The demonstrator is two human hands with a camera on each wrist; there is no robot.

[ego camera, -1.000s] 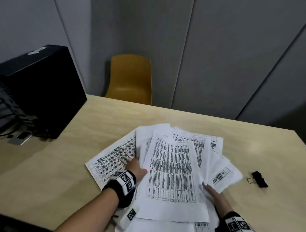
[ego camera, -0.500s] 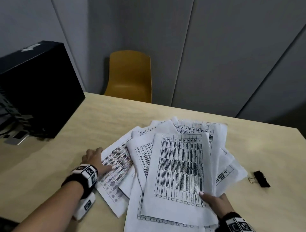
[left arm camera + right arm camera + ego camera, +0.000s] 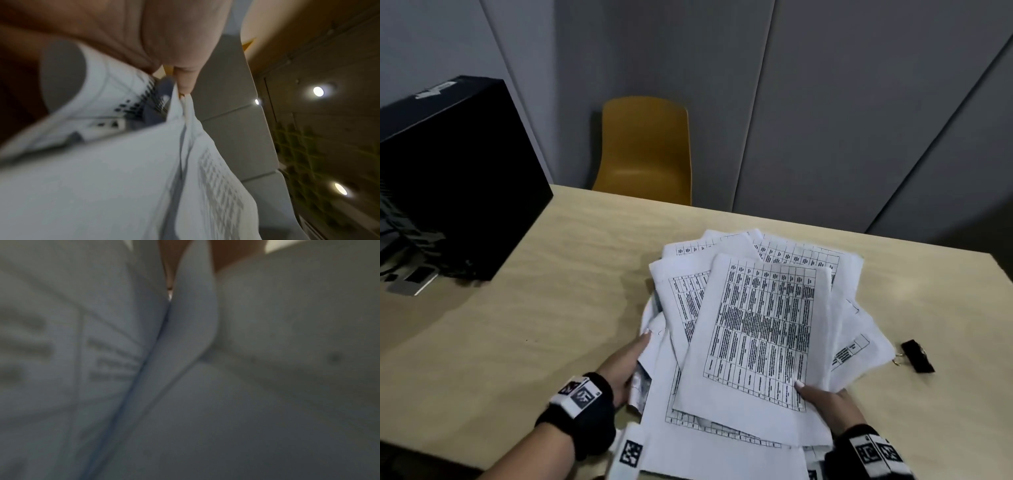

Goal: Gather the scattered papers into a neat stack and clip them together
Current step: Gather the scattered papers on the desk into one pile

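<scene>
Several white papers (image 3: 756,325) printed with tables lie in a loose, fanned pile on the wooden table (image 3: 534,325). My left hand (image 3: 630,359) holds the pile's left edge, where a sheet is bent up against the palm; its fingers are hidden under the sheets. In the left wrist view a fingertip (image 3: 185,84) meets the paper edges (image 3: 123,178). My right hand (image 3: 822,401) grips the near right corner, thumb on the top sheet. The right wrist view shows only blurred papers (image 3: 267,353). A black binder clip (image 3: 917,356) lies on the table just right of the pile.
A big black box (image 3: 448,178) stands at the table's left end, with a small silver device (image 3: 410,281) beside it. A yellow chair (image 3: 647,150) stands behind the far edge, against grey wall panels. The table's right edge is close behind the clip.
My left hand went out to the far-left sheet, then swept it right into the pile, which is now narrower. My right hand kept its hold on the near right corner.
</scene>
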